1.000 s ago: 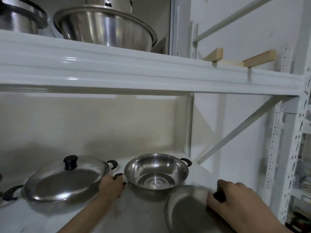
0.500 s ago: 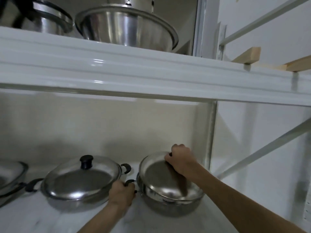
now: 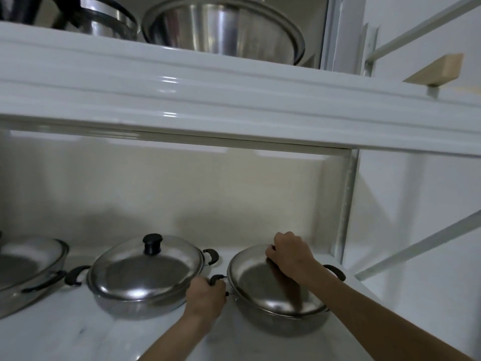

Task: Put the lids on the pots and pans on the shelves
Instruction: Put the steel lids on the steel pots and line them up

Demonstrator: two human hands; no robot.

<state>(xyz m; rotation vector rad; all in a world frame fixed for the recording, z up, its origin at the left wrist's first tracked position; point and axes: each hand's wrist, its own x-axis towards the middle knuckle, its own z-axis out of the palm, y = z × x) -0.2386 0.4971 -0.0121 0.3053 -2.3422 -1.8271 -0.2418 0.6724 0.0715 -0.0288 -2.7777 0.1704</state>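
On the lower shelf (image 3: pixel 65 337) stands a steel pot (image 3: pixel 281 321) at the right, with a steel lid (image 3: pixel 263 285) lying on its rim. My right hand (image 3: pixel 289 255) is closed over the lid's black knob, which it hides. My left hand (image 3: pixel 205 295) grips the pot's left black handle (image 3: pixel 217 278). Left of it sits a second steel pot (image 3: pixel 135 300) covered by a lid (image 3: pixel 145 267) with a black knob (image 3: pixel 152 243). At the far left edge a third lidded pan (image 3: pixel 23 267) is partly cut off.
The white upper shelf (image 3: pixel 208 100) hangs low over the pots and carries a large steel bowl (image 3: pixel 223 27) and another steel pot (image 3: pixel 104 22). A white upright post (image 3: pixel 346 204) and a diagonal brace (image 3: pixel 421 246) close the right side. A wooden block (image 3: pixel 437 69) sticks out at upper right.
One second ago the right pot was uncovered and my right hand held the lid low at the front right. The lid now rests on that pot. My left hand kept hold of the handle.
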